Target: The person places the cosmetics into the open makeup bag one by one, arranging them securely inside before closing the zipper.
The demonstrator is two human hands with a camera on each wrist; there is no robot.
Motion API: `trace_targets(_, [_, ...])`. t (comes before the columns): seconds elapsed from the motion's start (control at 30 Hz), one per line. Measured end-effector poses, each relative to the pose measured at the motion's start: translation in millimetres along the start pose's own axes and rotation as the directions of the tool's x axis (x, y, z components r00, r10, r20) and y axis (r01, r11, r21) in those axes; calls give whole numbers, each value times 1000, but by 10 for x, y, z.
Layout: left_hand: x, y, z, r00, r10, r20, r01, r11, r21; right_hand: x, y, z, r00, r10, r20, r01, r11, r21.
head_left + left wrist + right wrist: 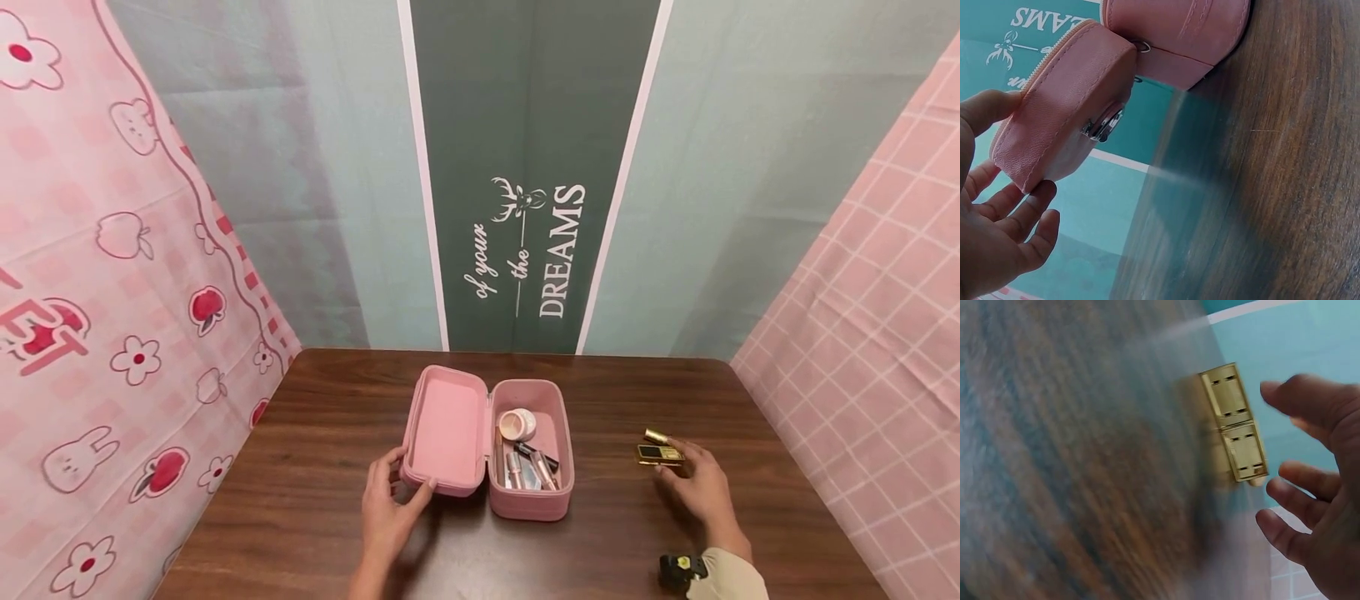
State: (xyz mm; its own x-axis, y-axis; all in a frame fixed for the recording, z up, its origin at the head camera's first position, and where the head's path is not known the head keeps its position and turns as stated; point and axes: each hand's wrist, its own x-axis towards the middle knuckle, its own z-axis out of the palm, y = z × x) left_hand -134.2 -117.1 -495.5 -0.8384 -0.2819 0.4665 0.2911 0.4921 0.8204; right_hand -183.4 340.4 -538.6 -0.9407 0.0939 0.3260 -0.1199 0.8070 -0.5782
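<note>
A pink zippered makeup case (529,505) stands with its lid (450,429) folded out to the left. My left hand (387,508) grips the lid's near left corner, thumb on the rim and fingers beneath, as the left wrist view also shows. Inside the case lie a small round jar (517,425), a black tube (537,455) and several pinkish tubes. On the right, my right hand (701,483) reaches around a gold case with a dark face (660,454), beside a gold tube (656,436). In the right wrist view, its parted thumb and fingers stand beside the gold case (1235,422).
The brown wooden table (337,400) holds all of these. A green curtain with white lettering (532,250) hangs behind it, and pink patterned cloths flank both sides. A black device (681,573) sits at my right wrist by the sleeve.
</note>
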Motion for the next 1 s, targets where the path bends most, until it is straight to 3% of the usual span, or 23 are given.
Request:
trace_targets(0.2, [-28,-27,-6,1000,-15,-6,15,1000,3,30,61,53,997,47,65,-42,996,-74])
trace_targets(0.37, [-38,-35,-4,1000,-19,-6,19,1000,0,45,42,49,979,131,153,-113,986,-123])
trace_targets(0.53, [-23,-33,1,1000,-29,-2,29,1000,-3,65,8,67,977,147,157,-127,983,-132])
trace_targets(0.7, [-2,-26,-2,999,-35,1,35,999,-13,105,-34,127,984,118,137,-101,987,-121])
trace_targets(1.0, [9,-23,3,999,-49,16,50,998,-25,188,-89,304,991,-7,136,21,995,-102])
